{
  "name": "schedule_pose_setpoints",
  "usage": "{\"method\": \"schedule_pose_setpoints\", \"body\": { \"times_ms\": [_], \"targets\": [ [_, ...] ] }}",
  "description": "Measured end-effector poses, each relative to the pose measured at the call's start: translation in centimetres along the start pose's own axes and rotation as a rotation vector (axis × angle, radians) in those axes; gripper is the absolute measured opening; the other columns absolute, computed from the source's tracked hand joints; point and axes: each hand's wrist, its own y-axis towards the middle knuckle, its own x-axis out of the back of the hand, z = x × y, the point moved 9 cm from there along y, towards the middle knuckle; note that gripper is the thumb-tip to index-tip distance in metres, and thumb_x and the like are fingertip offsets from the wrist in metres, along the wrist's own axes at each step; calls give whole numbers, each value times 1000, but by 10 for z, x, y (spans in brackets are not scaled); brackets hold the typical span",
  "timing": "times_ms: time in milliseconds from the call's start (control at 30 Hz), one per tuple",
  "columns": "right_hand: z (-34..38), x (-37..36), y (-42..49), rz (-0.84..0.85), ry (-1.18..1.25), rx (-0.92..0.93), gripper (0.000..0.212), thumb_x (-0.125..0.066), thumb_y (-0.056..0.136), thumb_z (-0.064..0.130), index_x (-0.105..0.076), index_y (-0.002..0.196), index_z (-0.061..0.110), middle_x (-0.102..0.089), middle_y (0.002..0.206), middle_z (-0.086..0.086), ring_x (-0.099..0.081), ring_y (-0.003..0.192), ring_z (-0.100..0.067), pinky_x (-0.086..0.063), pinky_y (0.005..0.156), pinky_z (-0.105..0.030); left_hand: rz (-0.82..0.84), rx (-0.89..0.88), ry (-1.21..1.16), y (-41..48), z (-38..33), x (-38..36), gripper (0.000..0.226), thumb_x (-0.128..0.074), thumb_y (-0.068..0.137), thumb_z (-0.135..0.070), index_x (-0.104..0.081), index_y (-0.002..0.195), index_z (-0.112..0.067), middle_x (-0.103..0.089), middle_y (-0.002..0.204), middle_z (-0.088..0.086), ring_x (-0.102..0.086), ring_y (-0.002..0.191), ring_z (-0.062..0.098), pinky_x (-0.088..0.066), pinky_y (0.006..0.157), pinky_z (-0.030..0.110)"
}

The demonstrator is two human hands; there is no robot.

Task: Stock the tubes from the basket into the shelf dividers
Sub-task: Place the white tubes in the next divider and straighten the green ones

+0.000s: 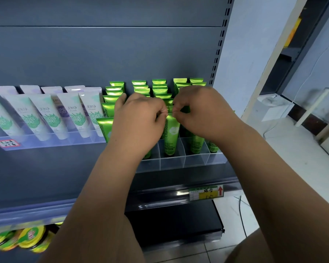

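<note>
Green tube point(171, 133), top edge behind both pinching hands point(141, 115) point(199, 111)

The green tubes point(171, 130) are a glossy metallic green, lighter and yellower at their crimped tops. They have darker green lettering down the side and a pale round emblem. The white tubes point(50, 114) are a pale minty white with a green leaf pattern and grey lettering. The lilac tubes point(51, 90) behind them are soft lavender, and one shows a dark purple motif. The dividers point(172, 162) are clear. The back panel point(103, 54) is slate blue-grey and the lower shelf point(175, 221) is black. The tag point(7, 143) is red and white. The price label point(206, 192) is green, white and yellow with a red arrow. The jar lids point(32, 236) are yellow with green and red.
</note>
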Motion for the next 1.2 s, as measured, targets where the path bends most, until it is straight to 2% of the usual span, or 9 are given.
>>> {"method": "schedule_pose_setpoints", "body": {
  "times_ms": [167, 267, 433, 567, 700, 867, 1067, 1200],
  "targets": [
    [-1, 5, 0, -19, 73, -29, 16, -65, 85, 27, -79, 82, 21, -72, 90, 5, -66, 85, -15, -55, 77, -37, -45, 4, -75, 2, 1, 4, 11, -62, 87, -27, -73, 84, -27, -68, 78, -10, -59, 93, 21, -43, 101, 59],
    [-10, 16, 1, -54, 175, -109, 12, -69, 88, 22, -80, 84, 19, -74, 91, 7, -67, 89, -9, -53, 84, -34, -75, -7, -116, 7, 4, 7, 11, -63, 88, -23, -74, 87, -25, -70, 82, -10, -61, 90, 21, -49, 93, 54],
    [-22, 23, 6, -86, 76, -150, 13, -68, 89, 22, -81, 88, 22, -75, 96, 8, -66, 94, -12, -53, 87, -35, -83, 85, -173, 14, 17, 6, 10, -67, 89, -22, -76, 91, -26, -73, 88, -12, -63, 97, 20, -53, 85, 45],
    [-22, 17, 9, -76, 29, -146, 14, -67, 88, 20, -81, 88, 20, -75, 95, 6, -66, 91, -17, -54, 83, -38, -48, 115, -156, 21, 22, 1, 11, -67, 89, -29, -77, 88, -28, -74, 86, -11, -64, 92, 23, -54, 83, 44],
    [-22, 6, 15, -36, -25, -124, 15, -64, 85, 19, -80, 84, 20, -74, 90, 5, -66, 86, -18, -56, 78, -40, -52, 112, -115, 24, 20, 0, 10, -70, 89, -27, -79, 85, -28, -73, 87, -10, -60, 100, 23, -52, 84, 45],
    [-23, 3, 16, -22, -39, -127, 14, -68, 83, 17, -81, 84, 21, -74, 90, 7, -66, 89, -16, -55, 80, -39, 10, 148, -139, 25, 22, -8, 12, -70, 89, -35, -79, 85, -28, -73, 88, -9, -57, 109, 25, -50, 91, 48],
    [-21, 3, 15, -15, -31, -132, 13, -67, 86, 16, -79, 85, 20, -72, 90, 7, -64, 88, -14, -55, 79, -37, 47, 201, -156, 28, 26, -12, 12, -68, 90, -31, -77, 82, -30, -73, 88, -10, -63, 102, 25, -52, 91, 50],
    [-21, 0, 15, 11, -18, -127, 13, -65, 90, 16, -78, 87, 16, -72, 93, 3, -64, 89, -17, -53, 80, -35, 61, 158, -132, 30, 24, -12, 13, -67, 91, -25, -75, 82, -31, -73, 88, -10, -61, 103, 26, -51, 90, 49]
  ]
}}
